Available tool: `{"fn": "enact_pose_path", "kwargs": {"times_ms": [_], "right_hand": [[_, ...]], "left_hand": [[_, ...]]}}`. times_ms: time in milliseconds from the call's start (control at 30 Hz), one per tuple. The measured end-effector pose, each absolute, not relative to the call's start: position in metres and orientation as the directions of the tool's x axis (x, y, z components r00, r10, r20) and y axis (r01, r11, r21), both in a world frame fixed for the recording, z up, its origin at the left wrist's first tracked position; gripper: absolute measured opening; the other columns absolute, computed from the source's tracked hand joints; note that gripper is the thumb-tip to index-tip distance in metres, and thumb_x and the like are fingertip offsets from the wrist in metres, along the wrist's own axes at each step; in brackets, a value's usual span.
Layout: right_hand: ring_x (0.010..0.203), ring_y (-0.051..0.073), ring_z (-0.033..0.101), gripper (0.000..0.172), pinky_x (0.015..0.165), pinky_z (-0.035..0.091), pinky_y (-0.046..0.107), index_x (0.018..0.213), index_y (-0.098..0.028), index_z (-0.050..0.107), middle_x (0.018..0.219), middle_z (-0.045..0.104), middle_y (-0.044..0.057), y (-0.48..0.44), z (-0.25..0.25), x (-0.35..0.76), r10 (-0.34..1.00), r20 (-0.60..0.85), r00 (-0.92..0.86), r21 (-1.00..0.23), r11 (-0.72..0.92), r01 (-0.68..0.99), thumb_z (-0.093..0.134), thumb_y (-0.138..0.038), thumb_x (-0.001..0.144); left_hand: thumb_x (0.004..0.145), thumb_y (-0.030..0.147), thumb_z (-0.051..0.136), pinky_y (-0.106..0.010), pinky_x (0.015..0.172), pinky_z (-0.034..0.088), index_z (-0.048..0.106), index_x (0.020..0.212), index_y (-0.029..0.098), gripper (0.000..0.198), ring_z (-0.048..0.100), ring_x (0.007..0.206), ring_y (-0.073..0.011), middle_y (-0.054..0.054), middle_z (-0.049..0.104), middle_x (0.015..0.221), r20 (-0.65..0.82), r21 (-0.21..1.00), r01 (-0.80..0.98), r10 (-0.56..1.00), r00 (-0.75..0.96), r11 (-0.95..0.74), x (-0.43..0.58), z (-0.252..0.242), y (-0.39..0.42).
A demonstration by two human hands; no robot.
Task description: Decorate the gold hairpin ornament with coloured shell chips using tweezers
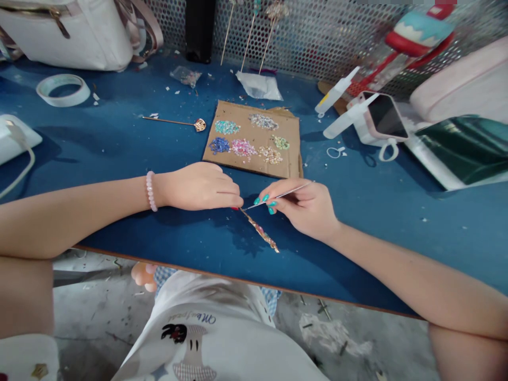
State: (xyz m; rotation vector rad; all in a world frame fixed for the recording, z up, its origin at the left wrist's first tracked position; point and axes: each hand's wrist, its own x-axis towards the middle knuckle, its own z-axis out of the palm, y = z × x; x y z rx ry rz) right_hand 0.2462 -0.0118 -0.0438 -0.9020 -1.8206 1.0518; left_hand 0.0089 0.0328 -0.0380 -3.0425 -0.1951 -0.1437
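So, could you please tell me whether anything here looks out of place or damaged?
Small white scraps lie loose near the tape roll, and a crumpled pale sheet lies on the floor; both look stray, like litter. The decorated stick in the left hand shows no obvious damage.

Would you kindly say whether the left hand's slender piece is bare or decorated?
Partly decorated: coloured bits line the slender piece toward its free end; nearest the left hand it looks bare.
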Motion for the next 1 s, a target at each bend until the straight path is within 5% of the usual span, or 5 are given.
{"fn": "enact_pose_path", "kwargs": {"times_ms": [1000], "right_hand": [[0.051,0.008,0.059,0.014,0.050,0.052,0.020,0.075,-0.020,0.069,0.075,0.072,0.002,-0.0113,-0.0476,0.2478,0.870,0.320,-0.376,-0.895,0.407,0.180,0.070,-0.033,0.080]], "left_hand": [[0.094,0.026,0.057,-0.033,0.076,0.057,0.057,0.113,0.014,0.022,0.063,0.087,-0.0161,-0.006,0.062,0.105,0.147,-0.085,0.068,0.055,0.988,-0.994,0.0072,-0.0373,0.0342]]}}
